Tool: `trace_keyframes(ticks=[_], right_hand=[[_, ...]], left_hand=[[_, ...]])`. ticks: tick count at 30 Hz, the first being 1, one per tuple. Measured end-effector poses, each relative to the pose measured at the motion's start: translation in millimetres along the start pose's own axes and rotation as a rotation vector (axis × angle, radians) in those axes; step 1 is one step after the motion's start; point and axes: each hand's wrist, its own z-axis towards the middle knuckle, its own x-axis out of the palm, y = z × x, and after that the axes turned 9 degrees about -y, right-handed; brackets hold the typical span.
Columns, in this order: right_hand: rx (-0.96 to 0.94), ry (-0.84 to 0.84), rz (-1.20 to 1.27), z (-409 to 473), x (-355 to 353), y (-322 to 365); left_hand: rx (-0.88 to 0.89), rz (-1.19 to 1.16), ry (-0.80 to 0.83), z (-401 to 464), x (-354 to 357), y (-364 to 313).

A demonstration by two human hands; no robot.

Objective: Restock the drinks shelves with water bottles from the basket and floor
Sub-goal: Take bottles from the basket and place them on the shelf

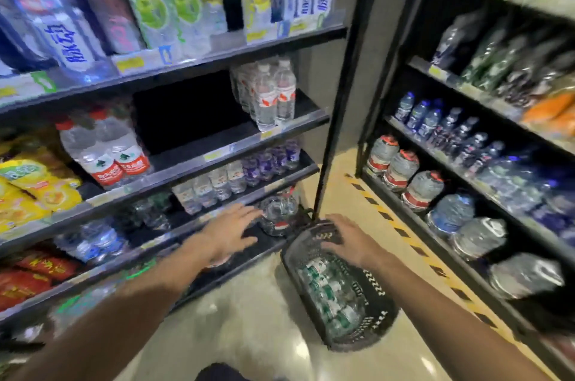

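A black plastic basket (376, 315) stands on the floor between two shelf units, holding several small water bottles (329, 296) with green and white labels. My right hand (348, 240) hangs over the basket's far end, fingers spread, holding nothing. My left hand (230, 231) reaches with straight fingers toward a large clear water jug (277, 212) on the lowest left shelf, and its fingertips are close to the jug. The second left shelf (236, 138) has a dark gap between red-capped bottles (105, 150) and a cluster of small bottles (270, 94).
The right shelf unit (441, 237) holds big water jugs low down and blue-capped bottles above. A black upright post (329, 144) stands between the units. Yellow-black tape (404, 234) marks the floor. Snack bags (31, 187) fill the left shelves' near end.
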Motion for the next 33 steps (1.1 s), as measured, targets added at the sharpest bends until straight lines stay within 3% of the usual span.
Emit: trace_keyframes(ticks=[7, 16, 18, 25, 33], right_hand=[[0.286, 0.024, 0.064, -76, -10, -144], [0.667, 0.029, 0.326, -59, 29, -212], [0.747, -0.040, 0.324, -45, 51, -227], [1.045, -0.083, 0.601, 28, 177, -296], [1.053, -0.030, 0.646, 86, 403, -413]], left_hand=[[0.226, -0.016, 0.165, 76, 42, -136], [0.276, -0.034, 0.444, 182, 111, -153], [0.281, -0.054, 0.489, 211, 138, -147], [0.282, -0.105, 0.608, 300, 272, -121], [0.286, -0.069, 0.702, 344, 511, -97]])
